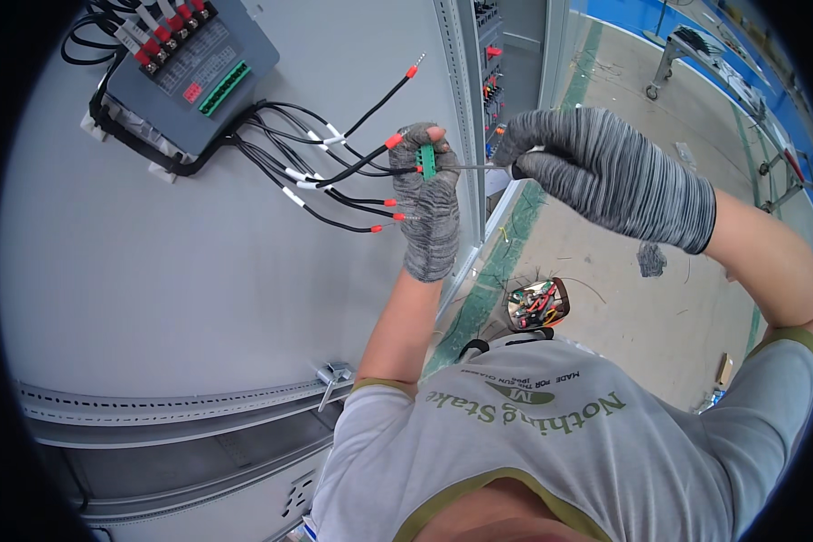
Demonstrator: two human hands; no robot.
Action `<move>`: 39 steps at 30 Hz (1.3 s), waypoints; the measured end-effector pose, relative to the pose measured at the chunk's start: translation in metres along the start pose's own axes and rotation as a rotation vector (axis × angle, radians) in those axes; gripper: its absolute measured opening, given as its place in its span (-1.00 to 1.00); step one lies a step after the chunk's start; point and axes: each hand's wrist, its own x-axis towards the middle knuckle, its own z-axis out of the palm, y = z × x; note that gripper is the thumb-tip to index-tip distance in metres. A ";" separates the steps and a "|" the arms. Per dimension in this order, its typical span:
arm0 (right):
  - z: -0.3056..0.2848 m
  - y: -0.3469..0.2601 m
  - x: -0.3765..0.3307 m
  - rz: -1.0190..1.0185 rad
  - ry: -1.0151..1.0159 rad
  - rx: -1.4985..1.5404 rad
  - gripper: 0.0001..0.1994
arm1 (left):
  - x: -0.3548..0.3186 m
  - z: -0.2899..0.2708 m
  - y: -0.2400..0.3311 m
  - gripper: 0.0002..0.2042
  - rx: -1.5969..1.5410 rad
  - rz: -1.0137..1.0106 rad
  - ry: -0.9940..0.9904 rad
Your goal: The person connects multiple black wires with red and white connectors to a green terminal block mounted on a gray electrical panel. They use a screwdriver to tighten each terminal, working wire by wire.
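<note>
In the left hand [430, 212], raised before the chest, the grip is closed around a small green plug [427, 163], pinched near the fingertips, with one red-sleeved black wire end reaching its left side. From the other side the right hand [605, 172] has its grip wrapped about a screwdriver [475, 167], handle buried in the glove, the thin shaft lying nearly level and pointing at the plug; I can't tell whether the tip is seated in a screw. My guess is that a wire is being fastened into the plug, and the next move calls for holding the plug firm while the screwdriver turns. The left forearm rises almost straight up from the elbow; the right arm is bent out wide, its forearm slanting inward across the body. Beside the left hand, loose black wires [352, 223] with red ends fan out from below a grey box [185, 81] on the pale panel [199, 289]. Behind, on the floor [623, 316], sits a tool-filled container [564, 298].
</note>
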 end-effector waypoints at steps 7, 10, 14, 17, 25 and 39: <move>-0.025 -0.001 -0.001 0.204 -0.165 0.125 -0.67 | -0.007 0.002 0.015 -0.63 -0.099 -0.043 -0.045; -0.038 0.019 -0.021 0.111 0.114 0.026 -0.62 | -0.006 0.006 0.022 -0.55 -0.174 -0.068 -0.141; 0.017 0.065 -0.020 0.338 0.443 0.647 -0.73 | -0.003 0.028 0.016 -0.39 -0.008 -0.075 -0.194; 0.068 0.046 0.008 0.339 0.345 0.963 -0.80 | -0.002 0.028 0.024 -0.26 0.155 -0.048 -0.209; 0.091 0.045 0.033 0.306 0.159 1.269 -0.87 | -0.026 0.017 0.035 -0.27 0.374 -0.061 0.052; 0.070 0.077 0.058 0.124 0.144 1.357 -0.81 | -0.019 0.024 0.040 -0.79 0.083 0.251 0.476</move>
